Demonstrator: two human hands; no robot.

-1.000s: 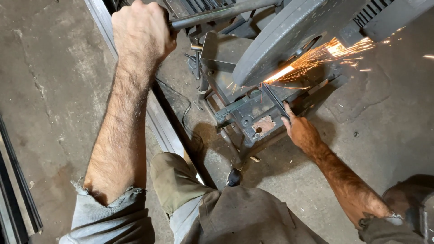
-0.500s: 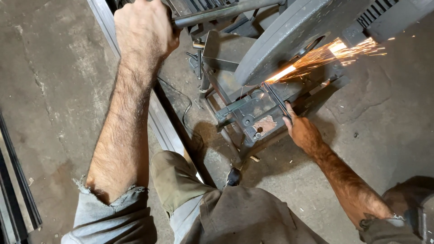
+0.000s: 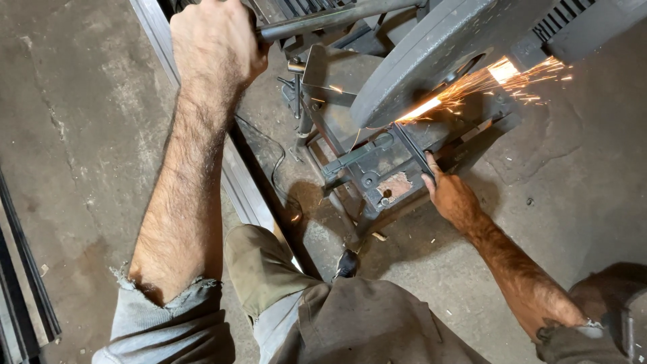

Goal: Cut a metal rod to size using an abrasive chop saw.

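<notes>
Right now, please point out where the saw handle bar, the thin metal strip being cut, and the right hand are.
saw handle bar (image 3: 337, 16), head view, middle of the grey bar.
thin metal strip (image 3: 412, 152), head view, mid-length of the strip.
right hand (image 3: 453, 197), head view, back of the hand.

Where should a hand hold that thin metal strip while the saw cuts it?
Hold the metal strip at its near free end, away from the sparks, coming from the operator's side as the right hand does. The left hand grips the saw handle.
</notes>
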